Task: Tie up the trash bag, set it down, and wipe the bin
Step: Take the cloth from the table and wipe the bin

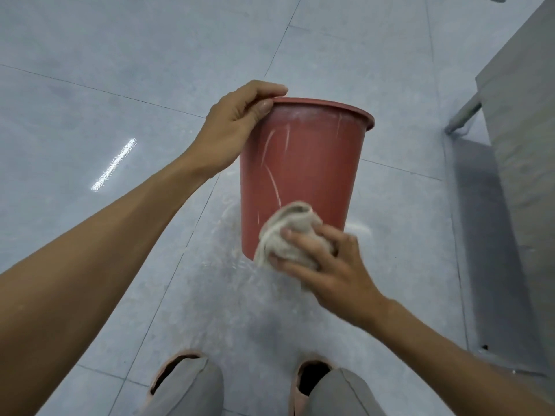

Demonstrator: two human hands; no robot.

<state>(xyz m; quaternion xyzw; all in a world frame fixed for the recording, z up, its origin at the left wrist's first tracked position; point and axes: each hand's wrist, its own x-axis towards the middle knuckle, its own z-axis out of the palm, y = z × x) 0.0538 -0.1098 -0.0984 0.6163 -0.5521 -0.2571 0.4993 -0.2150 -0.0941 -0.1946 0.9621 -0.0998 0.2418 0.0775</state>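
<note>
Red bin (303, 163) held at the rim, cloth (288, 235) pressed low on its side.

My left hand (237, 127) clamps the bin's rim on its left edge, thumb on the outer wall, fingers curled over the lip; bin looks tilted, mouth leaning away from me, base towards me; whether its base touches the grey tiled floor (120, 85) I cannot tell; pale scratch streaks run down the bin's wall; my right hand (327, 265) is closed round a bunched, off-white cloth, pressing it against the bin's lower wall near the base; white smears on the floor just below and beside the bin; my two shoes (177, 370) below the bin, nearest me; a grey cabinet (522, 145) stands well to the bin's right.
</note>
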